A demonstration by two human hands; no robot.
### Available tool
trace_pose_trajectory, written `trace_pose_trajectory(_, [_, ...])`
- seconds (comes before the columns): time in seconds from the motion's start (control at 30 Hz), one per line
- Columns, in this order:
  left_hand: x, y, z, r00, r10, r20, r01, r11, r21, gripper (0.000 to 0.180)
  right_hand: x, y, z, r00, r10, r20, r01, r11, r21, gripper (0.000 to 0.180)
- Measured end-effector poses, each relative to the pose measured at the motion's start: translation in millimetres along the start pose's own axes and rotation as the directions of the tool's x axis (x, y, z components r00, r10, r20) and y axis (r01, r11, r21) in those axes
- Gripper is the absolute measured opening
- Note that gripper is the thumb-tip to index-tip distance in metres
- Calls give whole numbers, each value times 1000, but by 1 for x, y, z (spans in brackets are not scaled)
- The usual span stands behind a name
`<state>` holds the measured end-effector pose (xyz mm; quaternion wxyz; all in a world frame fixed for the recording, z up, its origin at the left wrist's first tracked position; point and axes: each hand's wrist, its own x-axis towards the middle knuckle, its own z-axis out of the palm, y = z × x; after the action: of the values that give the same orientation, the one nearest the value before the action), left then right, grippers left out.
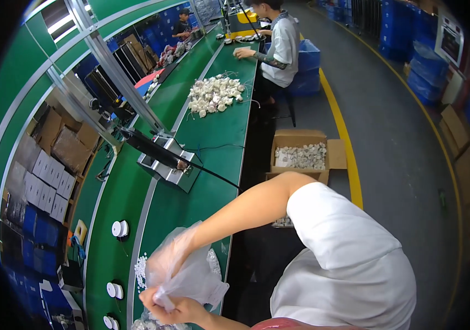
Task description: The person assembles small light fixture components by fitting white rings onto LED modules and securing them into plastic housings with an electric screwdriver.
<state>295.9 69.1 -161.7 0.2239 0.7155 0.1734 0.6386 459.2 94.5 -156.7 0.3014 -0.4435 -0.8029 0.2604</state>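
Note:
A clear plastic bag (191,283) is bunched up over the green bench at the lower middle. My left hand (170,308) is closed, its fingers pinching a gathered part of the bag. My right hand (164,263) reaches into the bag and shows hazily through the film; its fingers are too veiled to read. Small white ring-like pieces (141,270) lie loose beside the right hand. More small white pieces (213,262) show by the bag's right side. Below the left hand, another clear bag of parts (149,323) is cut off by the lower edge.
White spools (119,229) line the bench's left side. Farther up stand a metal fixture with a black tool (160,154) and a pile of white corded parts (215,94). An open carton (301,157) stands right of the bench. A co-worker (279,47) sits at the far end.

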Motion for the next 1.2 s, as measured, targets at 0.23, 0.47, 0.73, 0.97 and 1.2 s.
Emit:
trace_pose_trajectory(0.23, [14, -21, 12, 939, -344, 6, 340, 925, -172, 21, -46, -77, -38, 987, 71, -144, -87, 991, -105, 36])
trace_pose_trajectory(0.47, [4, -34, 27, 913, -397, 92, 407, 886, -222, 24, -62, -56, -75, 880, 466, -92, -416, 850, 324, 40])
trace_pose_trajectory(0.73, [-19, -16, 8, 715, -694, -81, 638, 696, -330, 45, -68, -94, -96, 867, 458, 196, -465, 605, 646, 36])
trace_pose_trajectory(0.97, [-73, -27, -12, 769, -619, -159, 595, 784, -178, 29, -71, -35, -118, 928, 343, 144, -269, 352, 897, 35])
trace_pose_trajectory(1.2, [-119, 3, -57, 695, -718, 49, 691, 647, -324, 34, -11, 130, -12, 747, 629, 215, -605, 510, 611, 40])
